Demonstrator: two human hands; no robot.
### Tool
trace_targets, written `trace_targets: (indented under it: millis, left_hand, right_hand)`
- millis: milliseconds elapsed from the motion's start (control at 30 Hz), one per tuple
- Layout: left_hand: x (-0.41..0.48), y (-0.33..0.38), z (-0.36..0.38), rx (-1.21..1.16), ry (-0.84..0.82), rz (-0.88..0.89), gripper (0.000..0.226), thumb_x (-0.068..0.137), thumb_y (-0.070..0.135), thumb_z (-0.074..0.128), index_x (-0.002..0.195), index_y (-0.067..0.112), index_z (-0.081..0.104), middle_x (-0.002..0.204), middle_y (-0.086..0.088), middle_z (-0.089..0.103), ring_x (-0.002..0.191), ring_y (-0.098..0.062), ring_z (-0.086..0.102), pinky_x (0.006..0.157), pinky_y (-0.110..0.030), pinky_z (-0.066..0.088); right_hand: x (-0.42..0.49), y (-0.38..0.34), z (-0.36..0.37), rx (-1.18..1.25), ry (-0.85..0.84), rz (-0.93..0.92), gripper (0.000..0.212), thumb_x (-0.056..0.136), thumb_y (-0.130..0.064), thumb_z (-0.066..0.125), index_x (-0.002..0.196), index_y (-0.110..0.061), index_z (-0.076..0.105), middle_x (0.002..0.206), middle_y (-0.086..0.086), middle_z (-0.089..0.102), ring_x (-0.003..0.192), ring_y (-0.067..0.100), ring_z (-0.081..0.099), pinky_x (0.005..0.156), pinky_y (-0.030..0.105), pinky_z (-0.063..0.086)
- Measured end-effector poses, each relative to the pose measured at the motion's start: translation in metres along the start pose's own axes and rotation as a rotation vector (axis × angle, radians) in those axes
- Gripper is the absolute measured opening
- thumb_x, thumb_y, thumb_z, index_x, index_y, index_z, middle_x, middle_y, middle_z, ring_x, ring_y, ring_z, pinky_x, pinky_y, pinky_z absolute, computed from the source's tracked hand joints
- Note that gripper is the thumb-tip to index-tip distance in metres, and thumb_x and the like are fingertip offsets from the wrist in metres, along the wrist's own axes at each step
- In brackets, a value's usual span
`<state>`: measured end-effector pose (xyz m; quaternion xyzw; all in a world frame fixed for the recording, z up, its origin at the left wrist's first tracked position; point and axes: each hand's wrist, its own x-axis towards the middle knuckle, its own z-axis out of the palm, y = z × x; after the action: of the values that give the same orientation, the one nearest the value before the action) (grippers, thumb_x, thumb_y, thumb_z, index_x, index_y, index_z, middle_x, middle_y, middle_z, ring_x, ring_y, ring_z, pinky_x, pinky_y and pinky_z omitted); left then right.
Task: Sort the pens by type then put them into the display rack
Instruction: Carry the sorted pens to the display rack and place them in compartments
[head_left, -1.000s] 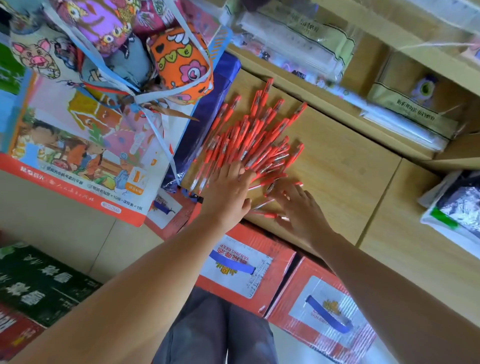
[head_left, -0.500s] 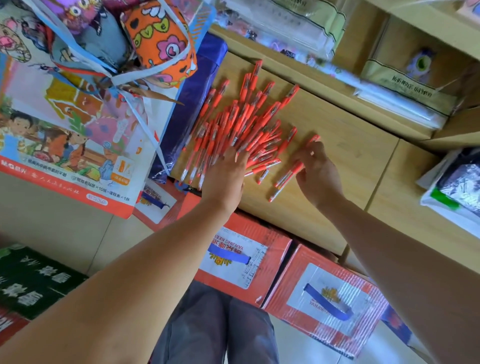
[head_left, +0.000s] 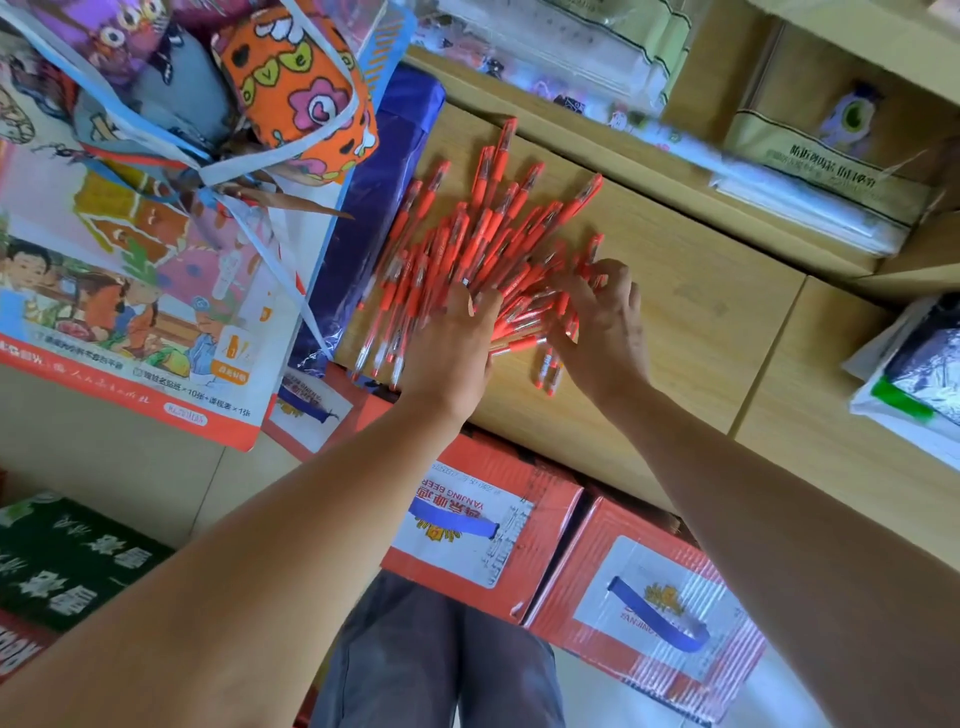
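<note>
A fan-shaped pile of red pens (head_left: 483, 228) with clear barrels lies on the wooden shelf top (head_left: 691, 322). My left hand (head_left: 452, 343) presses flat on the near left part of the pile, fingers straight. My right hand (head_left: 602, 322) is at the pile's right edge with its fingers curled round several red pens. Two of those pens stick out below its palm. No display rack can be made out.
A colourful picture bag tied with blue-white straps (head_left: 130, 291) and a blue plastic packet (head_left: 384, 208) border the pile on the left. Packaged goods (head_left: 810, 156) fill the shelf behind. Two red cartons (head_left: 483, 525) stand below the shelf edge. A white bag (head_left: 914, 374) lies at the right.
My right hand swept a few loose pens from the near edge out to the right, then back against the pile, and its fingers curled round them. My left hand stayed on the pile.
</note>
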<state>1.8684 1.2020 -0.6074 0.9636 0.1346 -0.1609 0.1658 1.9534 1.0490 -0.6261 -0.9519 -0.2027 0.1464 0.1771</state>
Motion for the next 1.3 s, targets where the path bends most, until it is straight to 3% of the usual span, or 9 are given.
trace_targets:
  millis: [133, 333, 500, 633, 833, 1067, 1300]
  left_hand:
    - [0.002, 0.012, 0.004, -0.001, 0.005, 0.022, 0.072, 0.073, 0.012, 0.078, 0.133, 0.022, 0.04, 0.129, -0.014, 0.041, 0.084, -0.024, 0.062, 0.065, -0.034, 0.057]
    - [0.008, 0.022, 0.015, 0.007, 0.059, 0.034, 0.077, 0.068, 0.013, 0.083, 0.132, 0.013, 0.04, 0.122, -0.016, 0.043, 0.09, -0.024, 0.061, 0.069, -0.033, 0.058]
    - [0.011, 0.021, 0.017, 0.087, 0.122, 0.072, 0.053, 0.062, 0.009, 0.086, 0.107, 0.011, 0.06, 0.111, -0.012, 0.051, 0.088, -0.021, 0.06, 0.055, -0.028, 0.057]
    - [0.009, 0.02, 0.019, 0.121, 0.154, 0.093, 0.046, 0.06, 0.011, 0.087, 0.099, 0.01, 0.063, 0.108, -0.011, 0.052, 0.092, -0.022, 0.058, 0.059, -0.03, 0.057]
    - [0.015, 0.032, 0.018, 0.265, 0.185, 0.169, 0.028, 0.06, 0.016, 0.081, 0.081, 0.009, 0.064, 0.103, -0.01, 0.053, 0.093, -0.026, 0.056, 0.078, -0.038, 0.052]
    - [0.022, 0.051, 0.024, 0.429, 0.095, 0.23, 0.018, 0.083, 0.029, 0.056, 0.09, 0.012, 0.061, 0.104, -0.007, 0.049, 0.101, -0.025, 0.049, 0.086, -0.035, 0.043]
    - [0.028, 0.064, 0.022, 0.14, 0.052, 0.191, 0.03, 0.09, 0.031, 0.054, 0.105, 0.006, 0.053, 0.102, -0.011, 0.058, 0.095, -0.028, 0.055, 0.083, -0.038, 0.045]
  right_hand:
    - [-0.005, 0.02, -0.007, 0.01, -0.049, -0.051, 0.037, 0.084, -0.017, 0.067, 0.12, -0.019, 0.059, 0.128, 0.015, 0.041, 0.112, 0.031, 0.045, 0.081, 0.039, 0.052]
    - [-0.008, 0.034, -0.014, 0.07, -0.01, 0.096, 0.046, 0.08, -0.012, 0.069, 0.123, -0.009, 0.052, 0.124, 0.014, 0.042, 0.114, 0.027, 0.045, 0.085, 0.031, 0.047]
    - [-0.006, 0.042, -0.018, 0.202, 0.003, 0.338, 0.046, 0.074, -0.01, 0.068, 0.115, -0.004, 0.046, 0.118, 0.014, 0.045, 0.105, 0.029, 0.049, 0.084, 0.039, 0.048]
    - [-0.017, 0.057, -0.027, 0.208, 0.028, 0.465, 0.051, 0.074, -0.011, 0.07, 0.117, -0.007, 0.044, 0.117, 0.013, 0.05, 0.1, 0.029, 0.055, 0.081, 0.041, 0.051]
    - [-0.03, 0.073, -0.033, 0.176, 0.026, 0.539, 0.04, 0.082, -0.019, 0.069, 0.115, -0.005, 0.05, 0.111, 0.012, 0.055, 0.093, 0.026, 0.056, 0.074, 0.03, 0.043]
    - [-0.038, 0.074, -0.037, 0.057, -0.068, 0.495, 0.04, 0.082, -0.022, 0.068, 0.113, -0.004, 0.049, 0.096, 0.002, 0.045, 0.079, 0.018, 0.045, 0.065, 0.028, 0.035]
    - [-0.046, 0.077, -0.037, 0.05, -0.139, 0.454, 0.033, 0.093, -0.018, 0.055, 0.12, -0.001, 0.044, 0.106, 0.014, 0.053, 0.092, 0.026, 0.051, 0.073, 0.031, 0.038]
